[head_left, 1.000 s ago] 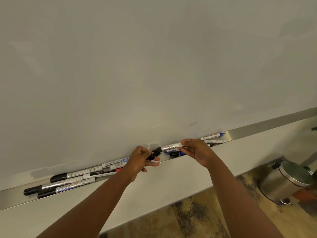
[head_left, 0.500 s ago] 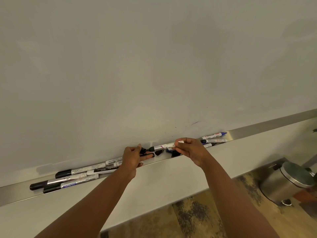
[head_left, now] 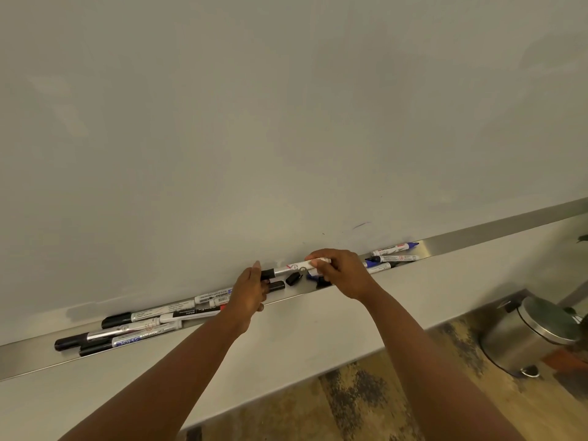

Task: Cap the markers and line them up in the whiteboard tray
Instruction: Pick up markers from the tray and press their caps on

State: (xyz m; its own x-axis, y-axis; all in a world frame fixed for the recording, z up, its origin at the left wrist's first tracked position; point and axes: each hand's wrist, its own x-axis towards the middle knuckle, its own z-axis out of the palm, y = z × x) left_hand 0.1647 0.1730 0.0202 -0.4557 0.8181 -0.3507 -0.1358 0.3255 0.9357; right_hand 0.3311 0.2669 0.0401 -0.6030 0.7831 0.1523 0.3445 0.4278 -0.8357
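An office or meeting room: a large wall-mounted whiteboard [head_left: 286,106] fills the view, a steel tray [head_left: 477,232] of dry-erase markers [head_left: 149,313] runs along its bottom edge, and a steel pedal bin [head_left: 528,332] stands on patterned carpet [head_left: 350,405] below the whiteboard.

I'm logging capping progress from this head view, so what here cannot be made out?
- Whether the black cap is fully seated on the held marker: the left hand covers the joint.
- The right hand hides that marker's far end.
- Loose caps behind the right hand: partly hidden.
- Labels on the markers at right: too small.
- The tray is cut off by both edges.
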